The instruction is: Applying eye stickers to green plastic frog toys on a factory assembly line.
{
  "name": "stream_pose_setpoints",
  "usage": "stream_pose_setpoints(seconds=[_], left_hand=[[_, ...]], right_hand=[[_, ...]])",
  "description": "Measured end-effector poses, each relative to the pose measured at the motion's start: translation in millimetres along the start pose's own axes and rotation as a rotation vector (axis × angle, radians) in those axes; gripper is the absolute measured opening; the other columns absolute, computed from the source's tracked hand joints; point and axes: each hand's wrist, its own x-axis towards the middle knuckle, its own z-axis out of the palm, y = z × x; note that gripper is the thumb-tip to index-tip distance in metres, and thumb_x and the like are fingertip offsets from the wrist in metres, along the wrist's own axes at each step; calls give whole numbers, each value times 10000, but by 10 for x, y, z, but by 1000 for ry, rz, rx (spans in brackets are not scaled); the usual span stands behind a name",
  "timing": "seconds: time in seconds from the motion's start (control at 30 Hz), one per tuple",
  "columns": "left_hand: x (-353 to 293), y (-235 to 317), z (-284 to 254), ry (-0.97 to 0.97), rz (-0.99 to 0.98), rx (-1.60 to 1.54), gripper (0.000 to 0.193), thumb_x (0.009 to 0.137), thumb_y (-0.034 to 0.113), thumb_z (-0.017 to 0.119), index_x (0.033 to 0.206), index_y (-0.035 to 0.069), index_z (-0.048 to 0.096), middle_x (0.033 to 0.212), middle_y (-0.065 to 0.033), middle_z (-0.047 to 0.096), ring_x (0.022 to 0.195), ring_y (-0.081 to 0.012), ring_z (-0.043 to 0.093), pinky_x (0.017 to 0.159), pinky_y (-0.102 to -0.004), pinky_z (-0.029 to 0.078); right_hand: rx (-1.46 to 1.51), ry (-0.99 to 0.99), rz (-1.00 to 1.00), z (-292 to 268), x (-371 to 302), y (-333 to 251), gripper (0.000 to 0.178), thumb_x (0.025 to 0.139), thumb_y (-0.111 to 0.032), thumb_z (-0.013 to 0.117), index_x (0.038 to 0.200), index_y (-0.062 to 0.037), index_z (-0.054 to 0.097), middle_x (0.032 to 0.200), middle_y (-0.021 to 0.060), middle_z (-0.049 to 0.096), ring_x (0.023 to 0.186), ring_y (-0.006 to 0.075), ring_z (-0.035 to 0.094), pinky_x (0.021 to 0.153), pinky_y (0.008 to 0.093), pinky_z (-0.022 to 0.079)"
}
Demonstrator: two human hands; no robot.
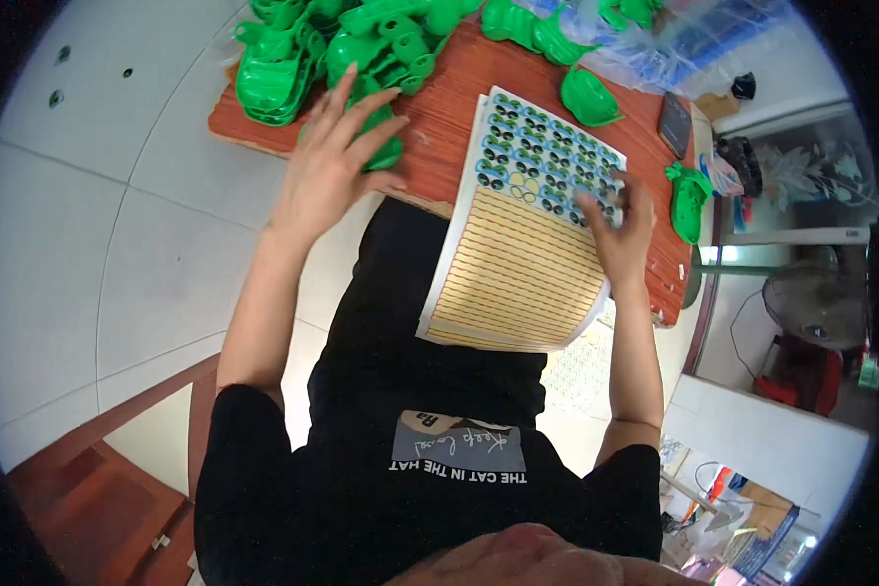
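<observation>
My left hand (334,161) is spread over a green plastic piece (383,146) at the table's near left edge. Its fingers are apart, and whether they touch the piece is hard to tell. Under my right hand (623,230) lies a sheet of eye stickers (527,259). That hand's fingers are bent, with the thumb apart from them and nothing visible between. Rows of round dark eyes on green fill the sheet's far part, with a few yellow blank spots where stickers are gone. The striped yellow near part bends down over the table edge towards my lap.
Stacked green plastic shells (273,83) crowd the table's far left. A single green shell (589,96) lies beyond the sheet, another green piece (690,203) at the right edge near a dark phone (674,125). Clear plastic bags (645,49) lie at the back. A fan (813,303) stands right.
</observation>
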Motion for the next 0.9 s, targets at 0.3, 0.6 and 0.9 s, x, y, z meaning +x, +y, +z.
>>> stream_pose_setpoints(seconds=[0.3, 0.6, 0.9], left_hand=[[-28, 153, -36, 10, 14, 35, 760, 519, 304, 717, 1215, 113, 481, 1216, -45, 483, 1228, -285, 350, 1003, -463, 270], [-370, 773, 125, 60, -674, -1288, 465, 825, 176, 592, 1226, 11, 423, 1261, -116, 454, 1209, -235, 384, 996, -406, 274], [-333, 1267, 344, -350, -649, -2412, 639, 847, 509, 370, 1381, 208, 191, 1436, -97, 112, 1258, -304, 286, 920, -607, 317]], right_hand=[[-521, -112, -208, 239, 664, 624, 407, 702, -28, 559, 1095, -136, 545, 812, 79, 534, 789, 250, 529, 756, 417, 340], [399, -126, 101, -236, 558, 22, 73, 740, -71, 610, 801, -37, 630, 744, 49, 602, 682, 192, 552, 627, 323, 405], [1406, -784, 671, -417, -368, -601, 296, 709, -236, 726, 792, 17, 597, 784, 62, 580, 707, 120, 506, 652, 243, 384]])
